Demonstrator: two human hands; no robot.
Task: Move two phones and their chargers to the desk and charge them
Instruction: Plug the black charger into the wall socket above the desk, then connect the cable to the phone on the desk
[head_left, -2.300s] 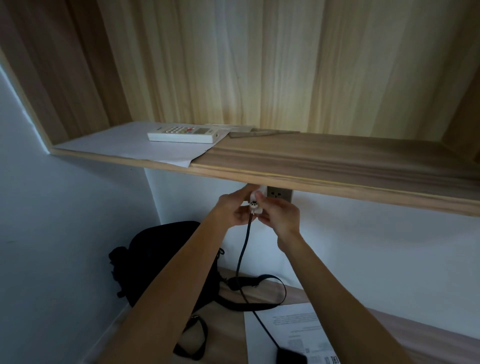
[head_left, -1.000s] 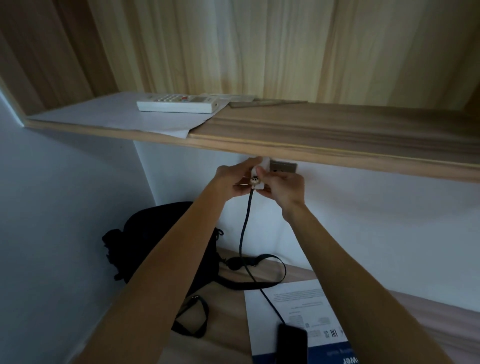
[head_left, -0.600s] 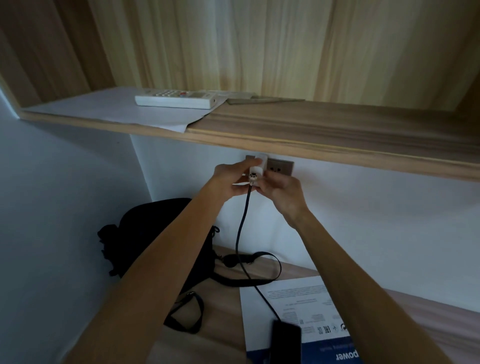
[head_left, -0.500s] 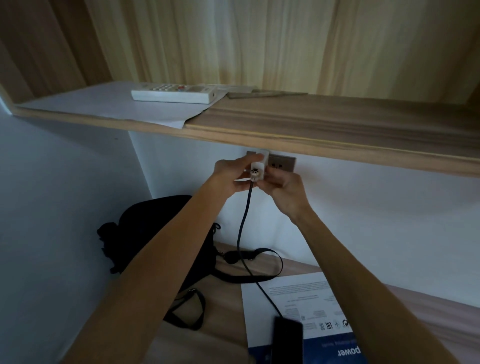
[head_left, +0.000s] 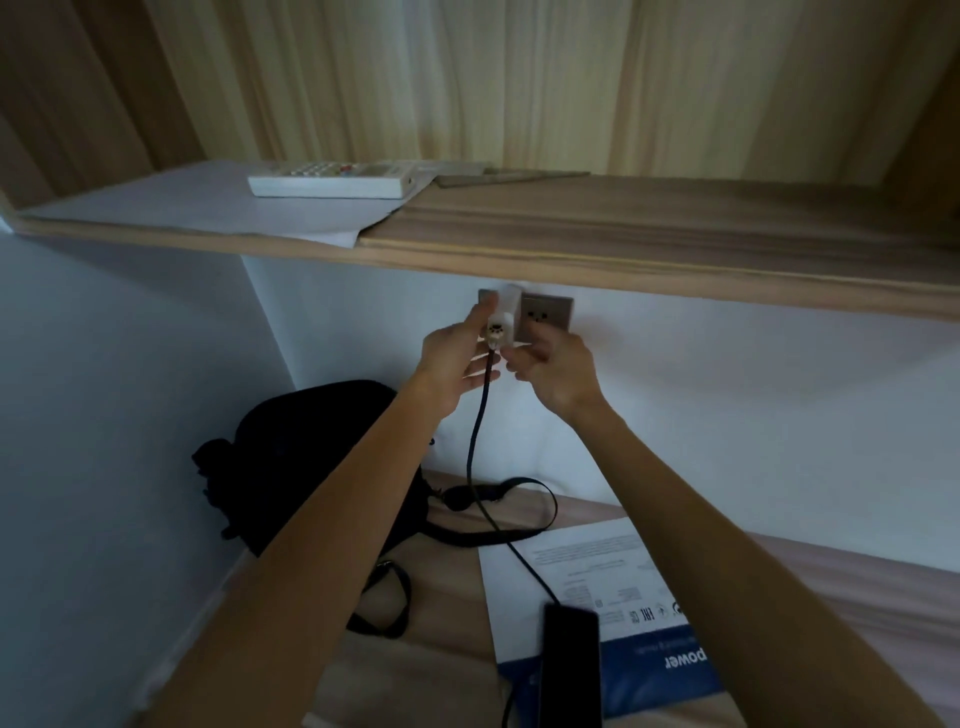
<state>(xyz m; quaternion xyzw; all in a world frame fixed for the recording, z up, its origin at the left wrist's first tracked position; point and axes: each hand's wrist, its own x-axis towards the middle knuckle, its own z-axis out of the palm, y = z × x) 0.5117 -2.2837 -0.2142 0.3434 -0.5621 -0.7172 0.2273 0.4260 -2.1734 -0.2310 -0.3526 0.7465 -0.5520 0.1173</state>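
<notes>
A white charger (head_left: 508, 313) sits plugged into the left part of a grey wall socket (head_left: 548, 314) just under the shelf. Its black cable (head_left: 477, 431) hangs down to a dark phone (head_left: 571, 667) lying on the desk (head_left: 447, 597). My left hand (head_left: 453, 360) is at the charger's left side, fingers mostly straight, index fingertip touching it. My right hand (head_left: 557, 371) hovers just below and right of the charger with loosely curled fingers that hold nothing. No second phone or charger is in view.
A wooden shelf (head_left: 623, 234) juts out right above the socket, carrying a white remote (head_left: 332, 180) on a paper sheet. A black bag (head_left: 311, 457) with straps leans in the desk's left corner. A white and blue printed box (head_left: 613, 597) lies under the phone.
Both hands pinched the charger at the socket before. Now they have loosened and drawn back slightly, and the charger stays in the socket on its own.
</notes>
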